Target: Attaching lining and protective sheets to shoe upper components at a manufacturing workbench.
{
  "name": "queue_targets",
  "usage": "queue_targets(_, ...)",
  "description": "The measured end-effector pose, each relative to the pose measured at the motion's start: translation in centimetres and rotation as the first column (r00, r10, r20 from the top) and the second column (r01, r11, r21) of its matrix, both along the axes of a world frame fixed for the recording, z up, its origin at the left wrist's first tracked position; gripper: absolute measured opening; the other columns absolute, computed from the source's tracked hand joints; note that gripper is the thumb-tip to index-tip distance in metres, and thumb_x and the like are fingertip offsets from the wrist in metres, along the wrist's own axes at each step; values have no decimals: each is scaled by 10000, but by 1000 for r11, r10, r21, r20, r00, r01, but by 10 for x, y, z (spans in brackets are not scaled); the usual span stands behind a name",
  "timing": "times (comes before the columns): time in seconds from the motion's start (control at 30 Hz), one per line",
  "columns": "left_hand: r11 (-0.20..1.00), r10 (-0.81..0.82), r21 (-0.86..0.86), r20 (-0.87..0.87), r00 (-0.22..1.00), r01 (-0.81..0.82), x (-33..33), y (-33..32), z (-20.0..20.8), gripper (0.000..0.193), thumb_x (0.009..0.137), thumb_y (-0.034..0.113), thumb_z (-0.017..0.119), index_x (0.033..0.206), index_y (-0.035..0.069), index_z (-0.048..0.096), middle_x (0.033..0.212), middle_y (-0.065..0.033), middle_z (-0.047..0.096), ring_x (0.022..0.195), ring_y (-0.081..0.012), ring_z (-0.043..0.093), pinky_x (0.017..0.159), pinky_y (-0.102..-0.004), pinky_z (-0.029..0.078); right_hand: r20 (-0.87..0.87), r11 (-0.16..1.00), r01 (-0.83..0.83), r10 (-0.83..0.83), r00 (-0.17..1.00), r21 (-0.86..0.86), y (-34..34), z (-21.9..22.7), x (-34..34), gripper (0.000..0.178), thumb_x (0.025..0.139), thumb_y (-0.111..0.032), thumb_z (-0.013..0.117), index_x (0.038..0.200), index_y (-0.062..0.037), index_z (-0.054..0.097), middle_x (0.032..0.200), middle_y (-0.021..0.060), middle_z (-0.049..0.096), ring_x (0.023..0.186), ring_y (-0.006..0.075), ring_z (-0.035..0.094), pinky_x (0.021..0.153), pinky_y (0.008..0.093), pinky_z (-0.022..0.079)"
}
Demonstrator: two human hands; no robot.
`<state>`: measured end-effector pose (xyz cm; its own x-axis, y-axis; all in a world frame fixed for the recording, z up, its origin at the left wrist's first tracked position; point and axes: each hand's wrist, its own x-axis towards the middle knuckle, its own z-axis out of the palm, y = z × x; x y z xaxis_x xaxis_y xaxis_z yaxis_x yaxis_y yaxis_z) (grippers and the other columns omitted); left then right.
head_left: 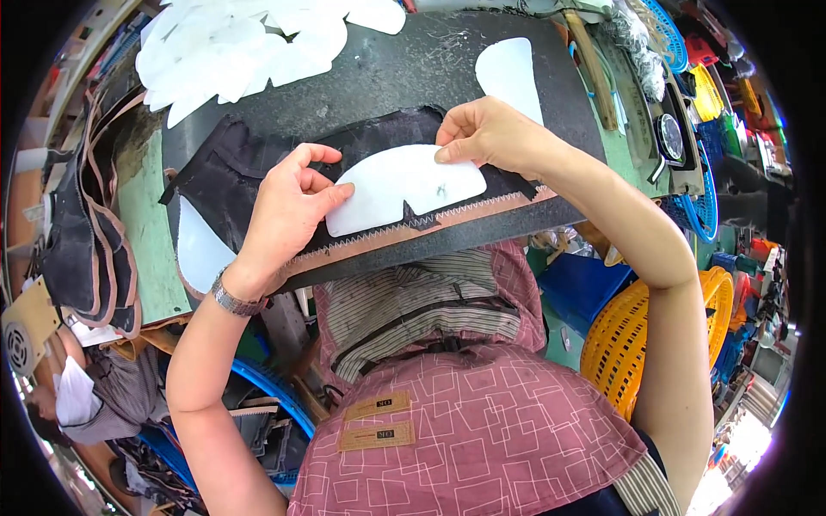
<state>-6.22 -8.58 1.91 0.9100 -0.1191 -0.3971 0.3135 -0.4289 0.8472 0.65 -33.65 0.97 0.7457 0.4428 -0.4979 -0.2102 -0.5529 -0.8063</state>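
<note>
A white half-moon piece [404,185] with a notch in its straight lower edge lies over a black sheet piece [232,168]. Along the near edge of the black piece runs a tan strip [477,209] with zigzag stitching. My left hand [297,199] has its thumb at the white piece's left end, middle finger curled close to it, index finger raised apart. At the upper right edge, my right hand [492,136] pinches the same piece between thumb and forefinger, its other fingers curled. What lies under the white piece is hidden.
White cut pieces [241,52] are heaped at the far left of the dark work board [379,69]. Single white pieces lie at right [509,73] and left [200,245]. Black pieces [73,249] hang at the left edge. A yellow basket [615,344] stands below right.
</note>
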Motion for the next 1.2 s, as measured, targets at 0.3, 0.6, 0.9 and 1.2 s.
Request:
queue_targets(0.3,793,-356,563,120,927,232,8,-9,2,309,774,162,670,1022,73,508,621,-130,609,616,-294,612,589,-344,458,178,977,-134,164,970,-168,15,4,-1,142,738,-88,714,749,15,616,642,50,594,580,107,546,535,257,434)
queue_targets(0.6,715,-685,666,604,407,212,-23,-30,-24,531,696,-40,546,1218,35,487,1281,-193,467,1154,-362,469,963,-408,406,405,718,-161,547,732,-677,23,15,-18,225,721,-252,700,770,-47,621,748,131,646,747,279,646,678,398,501)
queue_targets(0.9,811,-531,583,769,357,-50,-94,-40,-60,336,845,70,529,1172,-5,523,1176,-222,566,1080,-345,573,895,-399,474,914,971,-171,220,342,-170,20,-44,-133,462,703,-73,588,1145,47,531,1181,183,558,1122,306,539,971,420,409)
queue_targets(1.2,812,-544,583,770,332,-20,-77,-34,-41,136,767,87,594,878,12,621,928,-113,659,871,-234,648,712,-303,512,927,928,-108,366,78,-357,28,-31,-123,272,703,-117,569,922,39,611,963,170,636,906,259,639,792,353,514)
